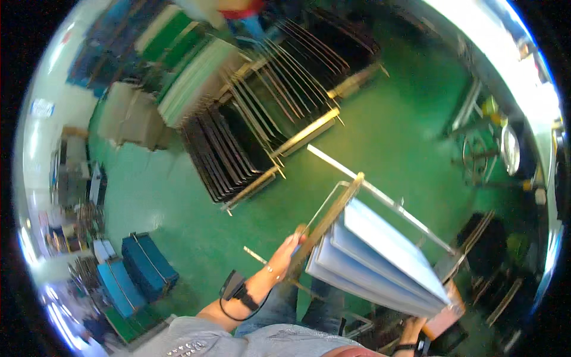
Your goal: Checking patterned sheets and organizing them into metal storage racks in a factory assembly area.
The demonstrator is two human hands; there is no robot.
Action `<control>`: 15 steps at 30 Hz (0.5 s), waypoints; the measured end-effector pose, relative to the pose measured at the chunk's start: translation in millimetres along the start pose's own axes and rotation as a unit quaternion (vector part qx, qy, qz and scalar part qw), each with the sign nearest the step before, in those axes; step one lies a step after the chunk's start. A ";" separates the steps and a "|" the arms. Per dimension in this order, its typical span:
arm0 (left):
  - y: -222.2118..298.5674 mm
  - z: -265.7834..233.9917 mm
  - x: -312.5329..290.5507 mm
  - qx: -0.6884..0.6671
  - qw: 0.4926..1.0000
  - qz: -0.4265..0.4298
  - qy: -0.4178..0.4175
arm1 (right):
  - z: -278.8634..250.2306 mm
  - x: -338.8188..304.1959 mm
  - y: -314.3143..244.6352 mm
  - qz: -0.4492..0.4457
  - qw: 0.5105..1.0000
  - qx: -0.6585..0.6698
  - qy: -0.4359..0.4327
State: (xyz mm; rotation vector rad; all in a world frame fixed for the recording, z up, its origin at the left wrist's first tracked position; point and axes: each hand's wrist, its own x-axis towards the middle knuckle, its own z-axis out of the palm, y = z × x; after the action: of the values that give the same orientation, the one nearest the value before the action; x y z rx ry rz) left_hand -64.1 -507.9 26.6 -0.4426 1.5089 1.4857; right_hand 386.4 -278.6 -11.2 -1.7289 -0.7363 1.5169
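Observation:
My left hand (289, 252) is closed round the wooden bar (328, 228) at the near-left end of a rack. Several pale white-blue panels (380, 262) stand on edge in that rack, slightly blurred. A long light-coloured rail (404, 213) runs along its far side. By the rack's lower right end is my right hand (411, 328), its fingers partly hidden and smeared, next to a pinkish block-shaped thing (443, 318). Both wrists wear dark bands; the left one carries a small black device (233, 285) with a cable.
Ahead on the green floor (392, 131) stand racks (229, 154) with many dark upright slats and wooden end bars. Blue stacked bundles (140, 271) lie at the left. A metal stand with a round part (476, 154) is at the right. Someone in blue (250, 27) is beyond the racks.

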 end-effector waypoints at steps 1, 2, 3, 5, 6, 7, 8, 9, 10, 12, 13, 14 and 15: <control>0.2 -20.6 -25.2 -0.016 0.999 0.029 0.006 | 1.8 -13.6 -9.4 0.005 1.000 0.004 -0.013; 3.3 -39.2 -52.5 -0.007 1.000 0.027 0.012 | 1.7 -23.5 -16.3 0.009 0.999 0.013 -0.031; 2.7 -61.4 -74.3 -0.001 0.999 0.026 0.019 | 8.3 -29.1 -17.0 0.015 0.998 0.019 -0.056; -1.5 -107.0 -109.9 -0.016 0.997 0.057 0.057 | 21.5 -39.3 -12.2 0.020 0.993 0.032 -0.113; -4.8 -125.3 -129.3 -0.017 0.994 0.060 0.088 | 27.9 -39.1 -3.7 0.014 0.987 0.037 -0.154; -6.0 -140.9 -148.1 -0.042 0.987 0.075 0.139 | 98.2 -121.8 -45.3 0.096 0.989 0.054 -0.096; -13.8 -161.3 -166.7 -0.057 0.982 0.098 0.148 | 84.7 -81.6 -5.4 0.096 0.989 0.008 -0.114; -23.2 -188.5 -182.6 -0.079 0.977 0.092 0.177 | 98.1 -93.7 3.5 0.120 0.982 0.015 -0.145; -40.1 -219.7 -202.1 -0.102 0.969 0.082 0.212 | 111.7 -114.6 12.7 0.149 0.973 0.015 -0.177; -78.9 -277.0 -243.0 -0.143 0.954 0.100 0.243 | 139.0 -166.3 29.1 0.125 0.946 0.006 -0.301; -100.5 -304.3 -266.9 -0.180 0.941 0.086 0.274 | 152.8 -196.0 35.2 0.135 0.921 0.011 -0.365; -113.3 -324.8 -292.8 -0.216 0.928 0.070 0.297 | 164.7 -202.3 51.7 0.146 0.905 0.006 -0.400; -138.2 -352.2 -307.7 -0.243 0.901 0.114 0.341 | 175.4 -203.7 72.2 0.166 0.852 0.023 -0.496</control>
State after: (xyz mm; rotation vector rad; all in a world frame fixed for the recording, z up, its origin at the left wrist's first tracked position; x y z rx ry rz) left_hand 70.4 -965.1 130.1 -1.2232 1.7382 2.0333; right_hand 180.3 -458.8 38.9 -0.9520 -0.8801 2.6867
